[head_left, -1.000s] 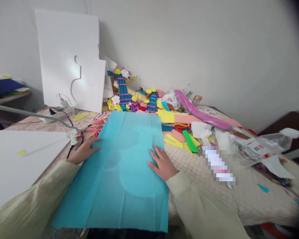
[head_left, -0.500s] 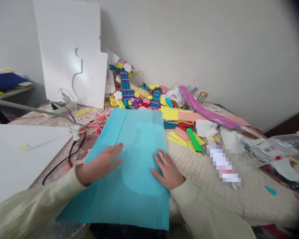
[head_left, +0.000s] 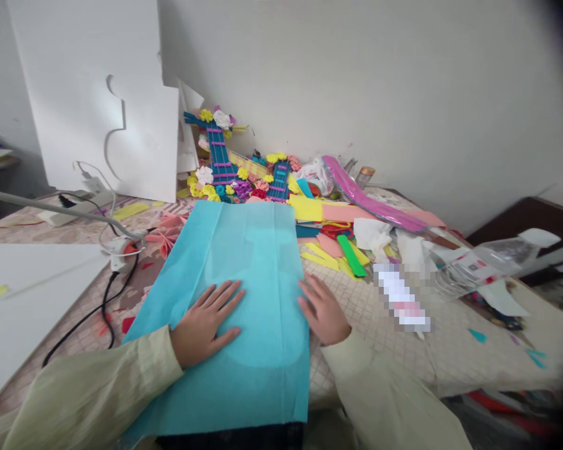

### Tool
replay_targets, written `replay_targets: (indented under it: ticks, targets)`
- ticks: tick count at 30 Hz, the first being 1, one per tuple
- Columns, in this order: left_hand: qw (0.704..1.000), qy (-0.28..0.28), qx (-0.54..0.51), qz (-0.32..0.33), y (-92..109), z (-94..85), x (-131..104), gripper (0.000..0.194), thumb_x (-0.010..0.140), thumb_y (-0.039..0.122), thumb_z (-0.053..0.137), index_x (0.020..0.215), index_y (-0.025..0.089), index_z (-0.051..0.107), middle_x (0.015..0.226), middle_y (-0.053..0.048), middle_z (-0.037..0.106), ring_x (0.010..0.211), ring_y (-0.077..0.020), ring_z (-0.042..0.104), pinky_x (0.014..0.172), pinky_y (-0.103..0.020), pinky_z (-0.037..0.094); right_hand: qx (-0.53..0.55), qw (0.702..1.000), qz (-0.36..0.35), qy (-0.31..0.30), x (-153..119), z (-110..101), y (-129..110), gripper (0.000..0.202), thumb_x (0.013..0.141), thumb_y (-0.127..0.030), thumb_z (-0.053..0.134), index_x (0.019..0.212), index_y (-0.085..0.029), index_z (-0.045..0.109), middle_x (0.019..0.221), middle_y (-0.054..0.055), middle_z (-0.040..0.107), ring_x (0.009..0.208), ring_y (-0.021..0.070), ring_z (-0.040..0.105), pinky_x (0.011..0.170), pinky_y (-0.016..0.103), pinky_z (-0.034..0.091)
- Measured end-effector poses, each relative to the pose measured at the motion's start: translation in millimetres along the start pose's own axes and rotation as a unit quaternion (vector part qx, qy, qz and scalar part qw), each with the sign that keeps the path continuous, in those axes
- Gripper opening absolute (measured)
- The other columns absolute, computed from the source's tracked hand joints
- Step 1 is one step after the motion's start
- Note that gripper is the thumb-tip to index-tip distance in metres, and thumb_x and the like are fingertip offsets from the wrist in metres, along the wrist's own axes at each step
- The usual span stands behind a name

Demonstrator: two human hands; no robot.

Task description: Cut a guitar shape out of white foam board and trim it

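Observation:
A large sheet of light blue paper point(head_left: 258, 390) with fold creases lies in front of me, its near edge hanging past the table edge. A paler guitar-like outline shows faintly through it. My left hand point(head_left: 209, 322) rests on the left part of the sheet, fingers spread. At the sheet's right edge is my right hand point(head_left: 324, 309), fingers slightly bent and apart, the fingertips touching the paper. Neither hand grasps anything.
Decorated paper guitars point(head_left: 223, 153) with crepe flowers stand at the back. A white board point(head_left: 94, 112) with a cut-out leans on the wall. A power strip point(head_left: 75, 206) and cables lie left. Right are a green strip point(head_left: 351, 255), red scissors point(head_left: 335, 231) and a plastic bottle point(head_left: 492, 262).
My left hand has come down flat onto the paper, nearer to me. My right hand has shifted to the sheet's right edge. The camera view has turned slightly right.

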State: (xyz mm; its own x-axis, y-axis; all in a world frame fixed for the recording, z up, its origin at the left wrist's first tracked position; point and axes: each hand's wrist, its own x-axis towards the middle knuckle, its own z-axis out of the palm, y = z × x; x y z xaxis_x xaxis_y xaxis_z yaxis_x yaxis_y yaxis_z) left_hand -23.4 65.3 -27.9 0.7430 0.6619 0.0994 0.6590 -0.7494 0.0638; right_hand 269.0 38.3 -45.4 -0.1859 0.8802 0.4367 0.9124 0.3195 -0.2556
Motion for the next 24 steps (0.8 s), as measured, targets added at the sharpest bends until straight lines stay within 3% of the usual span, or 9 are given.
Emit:
replay_targets:
  ticks: [2, 4, 7, 12, 20, 24]
  targets:
    - [1.0, 0.006, 0.002, 0.003, 0.1, 0.3, 0.6, 0.065, 0.086, 0.05, 0.032, 0.14, 0.023, 0.006, 0.146, -0.004, 0.014, 0.132, -0.0218, 0.014, 0.106, -0.042, 0.015, 0.03, 0.996, 0.054, 0.066, -0.9, -7.7, 10.3, 0.034, 0.087, -0.03, 0.036, 0.107, -0.014, 0.059, 0.113, 0.013, 0.058, 0.108, 0.0235, 0.05, 0.092, 0.043, 0.041]
    - [1.0, 0.013, 0.004, 0.004, 0.0, 0.6, 1.4, 0.065, 0.086, 0.05, 0.033, 0.14, 0.024, 0.007, 0.146, -0.004, 0.015, 0.132, -0.0222, 0.015, 0.106, -0.042, 0.016, 0.057, 0.991, 0.083, 0.085, -5.1, -14.4, 14.2, 0.03, 0.085, -0.031, 0.04, 0.101, -0.015, 0.06, 0.1, 0.012, 0.063, 0.096, 0.0219, 0.055, 0.085, 0.04, 0.045]
    - [1.0, 0.016, 0.005, 0.007, -0.3, 1.7, 2.5, 0.066, 0.085, 0.05, 0.033, 0.14, 0.023, 0.007, 0.146, -0.004, 0.016, 0.132, -0.023, 0.015, 0.106, -0.042, 0.016, 0.085, 0.99, 0.093, 0.065, -16.5, -17.8, 4.2, 0.032, 0.081, -0.037, 0.047, 0.105, -0.017, 0.056, 0.09, 0.008, 0.063, 0.085, 0.0205, 0.057, 0.078, 0.038, 0.047]
    - [1.0, 0.019, 0.01, 0.009, -1.0, 3.7, 2.5, 0.066, 0.085, 0.05, 0.033, 0.14, 0.024, 0.007, 0.146, -0.004, 0.016, 0.132, -0.0234, 0.017, 0.106, -0.043, 0.016, 0.066, 0.992, 0.106, 0.013, -32.8, -12.1, -25.2, 0.056, 0.073, -0.045, 0.056, 0.119, -0.015, 0.045, 0.088, 0.009, 0.058, 0.083, 0.0239, 0.054, 0.074, 0.042, 0.043]
    - [1.0, 0.017, 0.0, 0.013, -2.0, 3.0, 2.1, 0.064, 0.086, 0.05, 0.033, 0.139, 0.024, 0.008, 0.146, -0.004, 0.015, 0.132, -0.0227, 0.016, 0.106, -0.042, 0.015, 0.075, 0.989, 0.128, -0.026, -39.1, -18.7, -28.7, 0.036, 0.076, -0.021, 0.044, 0.111, -0.021, 0.052, 0.089, 0.006, 0.059, 0.084, 0.021, 0.054, 0.076, 0.038, 0.039]
    - [1.0, 0.003, -0.005, 0.014, 1.0, 0.8, 5.2, 0.064, 0.085, 0.051, 0.032, 0.139, 0.023, 0.012, 0.146, -0.004, 0.017, 0.132, -0.0232, 0.015, 0.106, -0.043, 0.013, 0.051, 0.99, 0.13, -0.023, -38.9, -16.0, -29.7, 0.037, 0.08, -0.031, 0.045, 0.114, -0.02, 0.05, 0.083, 0.006, 0.06, 0.078, 0.0204, 0.055, 0.071, 0.036, 0.039]
